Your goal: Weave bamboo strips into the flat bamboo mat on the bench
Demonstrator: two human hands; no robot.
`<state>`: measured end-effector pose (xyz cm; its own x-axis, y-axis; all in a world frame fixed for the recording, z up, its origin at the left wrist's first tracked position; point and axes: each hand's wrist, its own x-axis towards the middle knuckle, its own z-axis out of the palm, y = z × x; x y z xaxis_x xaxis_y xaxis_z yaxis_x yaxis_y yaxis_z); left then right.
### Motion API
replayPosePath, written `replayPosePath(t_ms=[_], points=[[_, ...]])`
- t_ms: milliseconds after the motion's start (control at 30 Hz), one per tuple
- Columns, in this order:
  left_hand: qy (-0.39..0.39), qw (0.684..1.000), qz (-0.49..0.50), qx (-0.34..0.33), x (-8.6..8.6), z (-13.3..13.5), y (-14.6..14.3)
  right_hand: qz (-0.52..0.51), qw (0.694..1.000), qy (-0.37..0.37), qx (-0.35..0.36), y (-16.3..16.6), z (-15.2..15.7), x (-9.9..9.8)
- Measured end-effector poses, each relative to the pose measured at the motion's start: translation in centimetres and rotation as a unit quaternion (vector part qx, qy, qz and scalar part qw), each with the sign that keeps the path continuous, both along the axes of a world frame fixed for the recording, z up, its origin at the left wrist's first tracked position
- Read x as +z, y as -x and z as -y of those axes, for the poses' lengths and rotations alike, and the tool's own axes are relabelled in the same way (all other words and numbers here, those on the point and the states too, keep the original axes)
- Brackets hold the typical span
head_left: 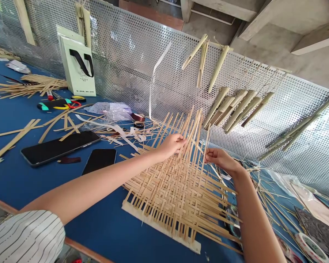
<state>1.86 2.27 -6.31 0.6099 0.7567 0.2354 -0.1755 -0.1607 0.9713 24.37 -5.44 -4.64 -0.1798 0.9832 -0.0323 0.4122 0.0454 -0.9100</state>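
Observation:
A partly woven mat of bamboo strips (170, 186) lies on the blue table, its loose strip ends fanning out at the back and on the right. White tape (159, 228) runs along the near ends. At the far edge, my left hand (173, 144) is closed around some of the raised strips. My right hand (218, 157) pinches a single bamboo strip (207, 146) at the mat's far right corner. That strip stands up, apart from the bundle by the left hand. The fingertips of both hands are partly hidden.
Two phones, one black and large (60, 147), lie left of the mat. Pliers (55, 104), loose bamboo strips (44, 86) and a pale green bag (79, 67) stand farther back. A perforated metal panel (126, 54) borders the table. Tape rolls (311, 248) are at right.

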Motion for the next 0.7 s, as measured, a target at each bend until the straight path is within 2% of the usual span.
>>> replayPosePath(t_ms=[400, 700], points=[[0.025, 0.999, -0.007, 0.027, 0.27, 0.40, 0.14, -0.003, 1.000, 0.001, 0.003, -0.22, 0.15, 0.10], [0.043, 0.999, -0.005, 0.015, 0.31, 0.30, -0.04, -0.003, 1.000, 0.003, 0.004, -0.04, 0.24, 0.25]])
